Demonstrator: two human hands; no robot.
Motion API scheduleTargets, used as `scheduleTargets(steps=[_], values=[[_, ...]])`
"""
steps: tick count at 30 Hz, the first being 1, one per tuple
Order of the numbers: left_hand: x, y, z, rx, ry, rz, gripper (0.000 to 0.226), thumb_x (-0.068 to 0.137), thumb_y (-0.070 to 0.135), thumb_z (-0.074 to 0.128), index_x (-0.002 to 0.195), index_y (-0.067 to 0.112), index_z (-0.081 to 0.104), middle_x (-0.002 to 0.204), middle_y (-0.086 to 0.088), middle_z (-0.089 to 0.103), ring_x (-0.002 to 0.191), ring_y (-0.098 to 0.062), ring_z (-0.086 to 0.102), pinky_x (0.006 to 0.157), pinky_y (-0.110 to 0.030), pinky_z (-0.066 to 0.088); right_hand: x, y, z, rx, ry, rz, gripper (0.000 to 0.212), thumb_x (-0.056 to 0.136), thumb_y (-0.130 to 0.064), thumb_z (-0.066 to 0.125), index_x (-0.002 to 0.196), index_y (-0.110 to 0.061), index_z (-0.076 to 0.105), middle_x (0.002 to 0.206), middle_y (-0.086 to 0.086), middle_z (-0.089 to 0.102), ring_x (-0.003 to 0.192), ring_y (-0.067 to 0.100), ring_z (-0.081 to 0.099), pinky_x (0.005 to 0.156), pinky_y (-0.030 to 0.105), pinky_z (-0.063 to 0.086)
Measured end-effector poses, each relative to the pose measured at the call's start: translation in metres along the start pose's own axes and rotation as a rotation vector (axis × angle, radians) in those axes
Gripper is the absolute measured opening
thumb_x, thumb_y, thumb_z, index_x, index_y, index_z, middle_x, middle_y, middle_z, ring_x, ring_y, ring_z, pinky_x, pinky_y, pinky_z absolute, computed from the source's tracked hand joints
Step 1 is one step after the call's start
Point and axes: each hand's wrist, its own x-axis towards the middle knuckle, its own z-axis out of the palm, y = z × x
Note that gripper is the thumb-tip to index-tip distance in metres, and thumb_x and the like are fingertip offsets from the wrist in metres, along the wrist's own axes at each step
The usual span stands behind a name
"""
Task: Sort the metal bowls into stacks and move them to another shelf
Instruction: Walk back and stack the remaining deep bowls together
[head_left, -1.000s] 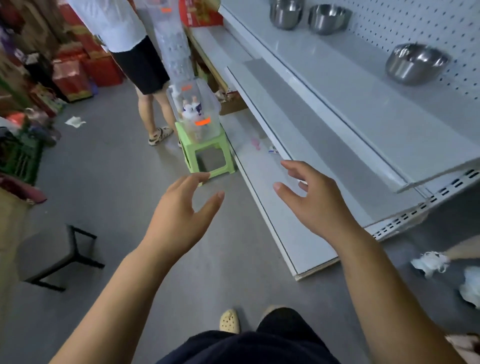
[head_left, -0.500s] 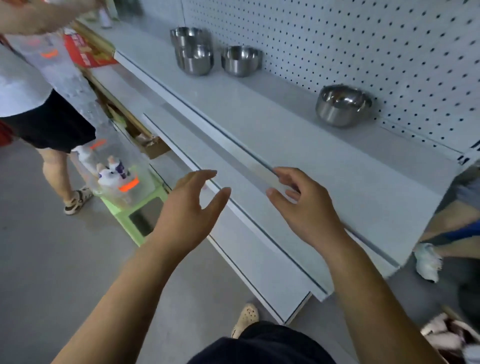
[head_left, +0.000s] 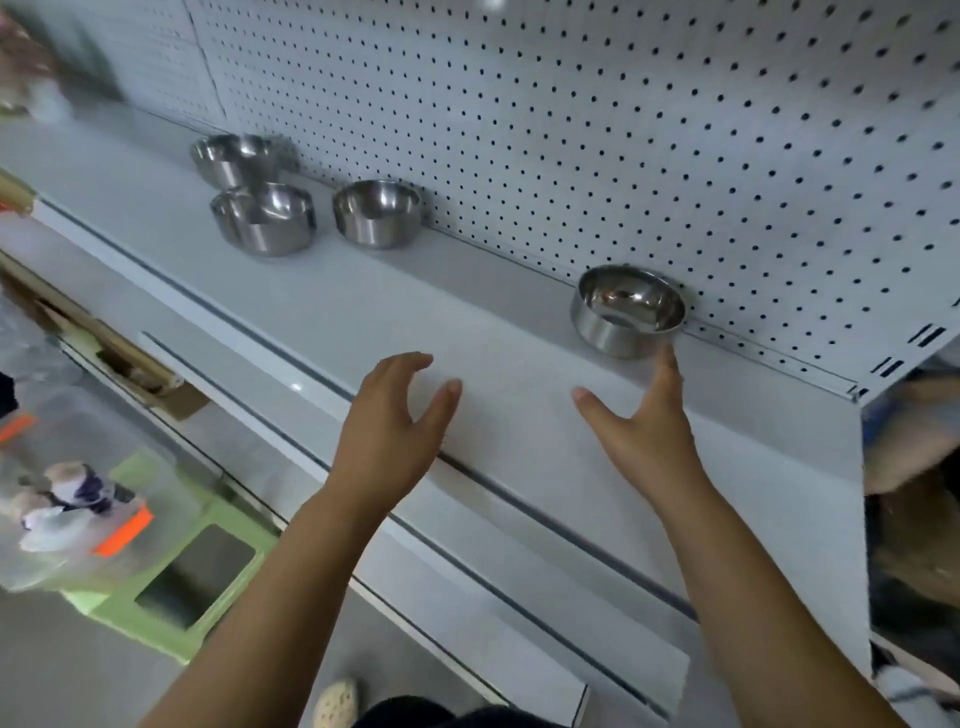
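Hovering both hands over shelf (head_left: 441, 306), nothing held. Right hand (head_left: 644, 421) spread open, fingertips (head_left: 668, 361) right at base of nearest bowl (head_left: 628, 309), can't tell if actually touching. Nearest bowl upright at back of shelf, against pegboard (head_left: 571, 130), just beyond right hand. Left hand (head_left: 395, 431) loose, fingers slightly curved, over shelf's front edge, well apart from that bowl. Three more bowls (head_left: 265, 221) further left along back, kinda blurry.

Clear plastic bin (head_left: 78, 566) on green stool (head_left: 140, 623), white pegboard (head_left: 623, 130) beyond
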Motion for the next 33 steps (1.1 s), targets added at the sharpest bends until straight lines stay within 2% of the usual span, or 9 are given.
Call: scheduleTargets(steps=[3, 7, 13, 15, 19, 22, 27, 30, 33], values=[[0.034, -0.010, -0.003, -0.021, -0.005, 0.026, 0.050, 0.099, 0.050, 0.055, 0.141, 0.022, 0.054, 0.148, 0.005, 0.053, 0.135, -0.016, 0.049, 0.101, -0.023, 0.034, 0.021, -0.004, 0.017, 0.020, 0.091, 0.001, 0.112, 0.090, -0.045, 0.076, 0.164, -0.036, -0.008, 0.174, 0.008, -0.006, 0.160, 0.020, 0.003, 0.113, 0.027, 0.020], [0.085, -0.030, -0.011, -0.013, -0.029, 0.056, 0.051, 0.099, 0.049, 0.056, 0.140, 0.019, 0.056, 0.146, 0.001, 0.054, 0.135, -0.021, 0.049, 0.105, -0.028, 0.035, 0.046, -0.014, 0.040, 0.004, 0.221, 0.028, 0.108, 0.089, -0.049, 0.075, 0.163, -0.039, -0.003, 0.172, 0.016, -0.009, 0.161, 0.027, 0.001, 0.119, 0.032, 0.022], [0.165, -0.067, -0.028, -0.020, -0.107, 0.056, 0.067, 0.096, 0.052, 0.060, 0.149, 0.014, 0.043, 0.153, -0.007, 0.047, 0.142, -0.027, 0.042, 0.113, -0.039, 0.035, 0.085, -0.031, 0.070, 0.084, 0.525, 0.160, 0.108, 0.077, -0.054, 0.085, 0.161, -0.040, 0.017, 0.170, 0.018, -0.018, 0.157, 0.037, 0.017, 0.121, 0.039, 0.030], [0.188, -0.078, -0.030, -0.034, -0.131, 0.052, 0.073, 0.095, 0.052, 0.061, 0.153, 0.014, 0.036, 0.157, -0.009, 0.042, 0.145, -0.029, 0.038, 0.116, -0.045, 0.034, 0.099, -0.033, 0.079, 0.101, 0.633, 0.171, 0.101, 0.075, -0.054, 0.086, 0.156, -0.036, 0.029, 0.170, 0.016, -0.009, 0.151, 0.036, 0.029, 0.112, 0.032, 0.036], [0.222, -0.093, -0.027, -0.063, -0.167, 0.072, 0.086, 0.095, 0.046, 0.065, 0.159, 0.010, 0.021, 0.164, -0.013, 0.028, 0.151, -0.032, 0.027, 0.120, -0.046, 0.028, 0.114, -0.038, 0.093, 0.115, 0.816, 0.127, 0.081, 0.068, -0.052, 0.091, 0.134, -0.022, 0.053, 0.159, 0.009, 0.030, 0.128, 0.031, 0.054, 0.097, 0.026, 0.044], [0.241, -0.105, -0.022, -0.056, -0.172, 0.072, 0.092, 0.095, 0.039, 0.067, 0.161, 0.008, 0.010, 0.166, -0.021, 0.017, 0.152, -0.037, 0.021, 0.121, -0.048, 0.026, 0.113, -0.052, 0.110, 0.199, 0.857, 0.065, 0.072, 0.065, -0.050, 0.093, 0.126, -0.028, 0.059, 0.139, 0.002, 0.053, 0.104, 0.016, 0.063, 0.092, 0.030, 0.053], [0.265, -0.107, -0.022, -0.021, -0.205, 0.016, 0.104, 0.096, 0.036, 0.067, 0.161, 0.013, -0.010, 0.165, -0.029, -0.011, 0.153, -0.046, 0.012, 0.119, -0.053, 0.026, 0.101, -0.068, 0.151, 0.248, 0.788, 0.028, 0.086, 0.065, -0.048, 0.095, 0.136, -0.040, 0.048, 0.140, -0.009, 0.052, 0.125, 0.011, 0.055, 0.107, 0.032, 0.048], [0.285, -0.109, -0.016, -0.030, -0.163, -0.001, 0.105, 0.094, 0.039, 0.067, 0.161, 0.012, -0.010, 0.163, -0.035, -0.006, 0.148, -0.051, 0.023, 0.116, -0.053, 0.032, 0.101, -0.067, 0.156, 0.225, 0.755, 0.000, 0.088, 0.061, -0.054, 0.096, 0.132, -0.049, 0.044, 0.139, -0.013, 0.053, 0.126, 0.011, 0.056, 0.109, 0.037, 0.049], [0.294, -0.113, -0.011, -0.047, -0.125, 0.003, 0.088, 0.095, 0.041, 0.064, 0.156, 0.010, 0.009, 0.160, -0.036, 0.007, 0.138, -0.056, 0.035, 0.108, -0.058, 0.043, 0.103, -0.065, 0.155, 0.240, 0.767, 0.003, 0.090, 0.058, -0.059, 0.095, 0.134, -0.048, 0.048, 0.141, -0.016, 0.054, 0.130, 0.009, 0.055, 0.110, 0.040, 0.049]])
